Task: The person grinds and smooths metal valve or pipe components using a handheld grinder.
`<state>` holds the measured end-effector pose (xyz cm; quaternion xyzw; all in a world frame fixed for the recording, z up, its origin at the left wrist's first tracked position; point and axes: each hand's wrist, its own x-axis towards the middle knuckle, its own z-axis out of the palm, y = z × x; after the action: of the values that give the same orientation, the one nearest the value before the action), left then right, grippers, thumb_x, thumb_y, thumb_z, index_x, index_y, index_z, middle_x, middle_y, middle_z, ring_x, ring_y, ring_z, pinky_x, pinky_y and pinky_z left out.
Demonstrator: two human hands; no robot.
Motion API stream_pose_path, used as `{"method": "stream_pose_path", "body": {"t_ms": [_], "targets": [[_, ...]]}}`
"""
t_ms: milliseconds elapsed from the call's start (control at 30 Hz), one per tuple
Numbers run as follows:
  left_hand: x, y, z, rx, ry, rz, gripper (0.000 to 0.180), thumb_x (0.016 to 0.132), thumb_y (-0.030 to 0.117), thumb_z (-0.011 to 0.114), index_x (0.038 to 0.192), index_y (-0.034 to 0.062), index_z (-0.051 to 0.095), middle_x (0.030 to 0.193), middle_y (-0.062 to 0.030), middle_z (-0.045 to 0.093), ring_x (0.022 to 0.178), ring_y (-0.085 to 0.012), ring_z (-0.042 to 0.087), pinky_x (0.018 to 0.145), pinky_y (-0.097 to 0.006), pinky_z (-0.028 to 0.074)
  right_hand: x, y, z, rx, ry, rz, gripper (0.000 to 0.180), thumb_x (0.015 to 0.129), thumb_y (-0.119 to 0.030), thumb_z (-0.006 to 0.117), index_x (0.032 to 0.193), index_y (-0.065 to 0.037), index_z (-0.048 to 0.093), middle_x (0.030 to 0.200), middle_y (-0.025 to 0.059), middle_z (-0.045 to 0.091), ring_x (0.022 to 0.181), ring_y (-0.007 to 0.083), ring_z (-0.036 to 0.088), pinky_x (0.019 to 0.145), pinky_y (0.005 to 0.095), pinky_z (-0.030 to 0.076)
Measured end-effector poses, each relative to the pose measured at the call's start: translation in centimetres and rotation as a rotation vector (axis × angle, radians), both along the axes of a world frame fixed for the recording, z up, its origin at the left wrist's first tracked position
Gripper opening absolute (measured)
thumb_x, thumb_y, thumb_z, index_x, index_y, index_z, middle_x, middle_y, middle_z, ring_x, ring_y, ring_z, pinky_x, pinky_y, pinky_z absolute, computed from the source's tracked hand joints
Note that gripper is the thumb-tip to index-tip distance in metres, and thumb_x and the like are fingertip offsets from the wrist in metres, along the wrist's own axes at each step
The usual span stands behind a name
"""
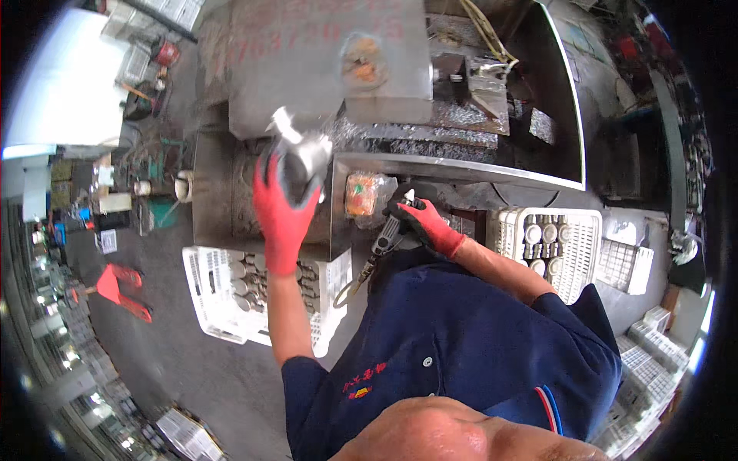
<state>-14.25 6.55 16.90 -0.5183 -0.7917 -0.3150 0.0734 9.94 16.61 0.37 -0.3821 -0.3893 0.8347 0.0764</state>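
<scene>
left hand fingers wrapped on metal part above white crate | right hand fingers clenched on air tool | we should steady the part first

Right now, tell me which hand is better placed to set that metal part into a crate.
Left, probably. The left hand already grips the metal part, above the left crate. The right hand is busy holding the air tool.
</scene>
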Motion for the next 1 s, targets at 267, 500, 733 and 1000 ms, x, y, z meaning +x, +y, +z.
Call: {"method": "stream_pose_path", "body": {"t_ms": [267,500,733,1000], "targets": [[-0.2,18.3,0.6,-0.187,0.2,-0.112,0.074,0.073,0.021,0.079,0.14,0.0116,0.048,0.138,-0.0162,0.05,0.125,-0.0365,0.048,0.103,-0.047,0.041,4.1,4.9,-0.2,0.034,0.152,-0.303,0.021,0.094,-0.024,0.068,0.105,-0.006,0.068,0.088,-0.0006,0.067,0.074,0.0083,0.058,0.068,0.0267,0.048],[6.6,15.1,-1.0,-0.171,0.343,-0.209,0.06,0.081,0.023,0.072,0.137,0.0118,0.053,0.138,-0.0183,0.052,0.125,-0.0387,0.05,0.102,-0.047,0.043,4.5,10.9,0.9,0.126,0.191,-0.48,0.016,0.094,-0.02,0.069,0.097,-0.005,0.068,0.086,-0.0044,0.064,0.077,0.0062,0.056,0.069,0.0259,0.046],[12.9,8.7,-11.4,-0.364,-0.65,-0.226,0.069,0.076,0.023,0.081,0.136,0.0072,0.053,0.121,-0.0193,0.065,0.108,-0.0352,0.065,0.091,-0.042,0.051,0.1,15.6,-0.6,0.52,0.103,-0.361,0.039,0.099,-0.04,0.057,0.122,-0.008,0.062,0.093,0.0026,0.066,0.077,0.0104,0.059,0.066,0.0278,0.049],[11.7,-1.0,-10.6,-0.396,-0.577,0.003,0.066,0.074,0.017,0.083,0.134,0.0056,0.055,0.111,-0.0182,0.069,0.1,-0.0341,0.068,0.085,-0.04,0.053,-8.1,24.2,-11.3,0.447,-0.113,-0.355,0.057,0.091,-0.051,0.065,0.114,0.001,0.064,0.092,0.0114,0.07,0.081,0.0192,0.067,0.07,0.0345,0.051]]}}
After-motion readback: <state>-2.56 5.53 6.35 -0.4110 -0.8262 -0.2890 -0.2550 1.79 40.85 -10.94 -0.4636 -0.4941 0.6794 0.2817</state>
